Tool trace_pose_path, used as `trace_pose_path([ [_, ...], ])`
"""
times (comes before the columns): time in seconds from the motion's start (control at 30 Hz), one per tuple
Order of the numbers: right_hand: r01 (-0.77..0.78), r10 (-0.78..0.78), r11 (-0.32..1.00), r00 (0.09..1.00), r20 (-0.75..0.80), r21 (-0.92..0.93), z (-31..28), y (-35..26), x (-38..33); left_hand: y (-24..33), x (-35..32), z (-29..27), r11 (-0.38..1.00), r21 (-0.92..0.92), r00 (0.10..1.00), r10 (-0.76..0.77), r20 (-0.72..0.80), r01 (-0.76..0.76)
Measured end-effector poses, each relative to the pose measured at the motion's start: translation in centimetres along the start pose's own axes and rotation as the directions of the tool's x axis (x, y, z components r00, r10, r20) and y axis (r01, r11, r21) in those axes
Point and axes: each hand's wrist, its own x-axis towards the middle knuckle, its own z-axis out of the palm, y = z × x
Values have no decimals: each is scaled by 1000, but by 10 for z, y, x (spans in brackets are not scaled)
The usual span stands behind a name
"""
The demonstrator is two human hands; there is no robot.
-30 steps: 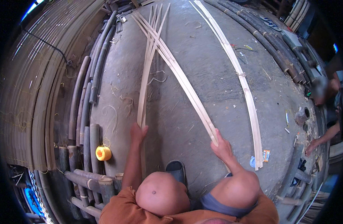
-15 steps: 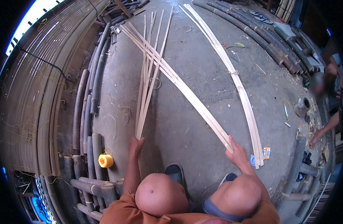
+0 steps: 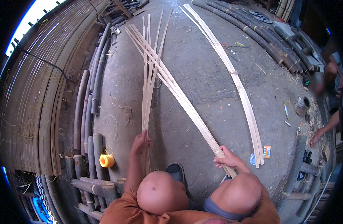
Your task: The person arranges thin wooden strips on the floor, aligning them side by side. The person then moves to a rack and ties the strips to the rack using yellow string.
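My left hand (image 3: 141, 142) is closed round the near part of several thin, pale bamboo strips (image 3: 148, 100), which fan apart toward the far end. In my right hand (image 3: 230, 158) is another bundle of bamboo strips (image 3: 186, 102), slanting away to the far left; its near ends stick out past my fingers, close to my right knee. The two bundles cross at their far part. On the floor to the right lies a separate tied bundle of strips (image 3: 241, 89), bound with a cord near its middle and touched by neither hand.
Dark bamboo poles (image 3: 250, 33) lie at the far right, and more poles (image 3: 98, 78) line the left. A bamboo slat screen (image 3: 37, 97) leans at the left, with a yellow twine roll (image 3: 107, 160) nearby. Another person's foot (image 3: 315, 138) shows at the right edge.
My left hand has shifted slightly right and away from me along its strips. My right hand has come nearer and left, and more strip ends now protrude past it.
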Motion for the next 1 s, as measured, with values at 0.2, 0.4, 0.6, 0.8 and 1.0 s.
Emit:
trace_pose_path([
  [0.2,64,-130,966,957,-259,-250,-3,-54,-28,28,-20,19,937,254,935,294,-199,-241],
  [0.4,-106,-23,911,952,-305,-398,-55,-46,-46,32,-7,21,948,246,953,246,-176,-200],
  [0.6,-132,2,929,936,-353,-345,-79,-48,-78,23,-9,20,916,301,922,332,-198,-265],
  [0.8,-125,-67,894,912,-405,-431,-99,-59,-78,56,-2,41,919,314,947,292,-131,-239],
  [1.0,45,-233,936,821,-521,-348,-101,-94,-90,145,-16,78,796,278,812,578,-80,-538],
])
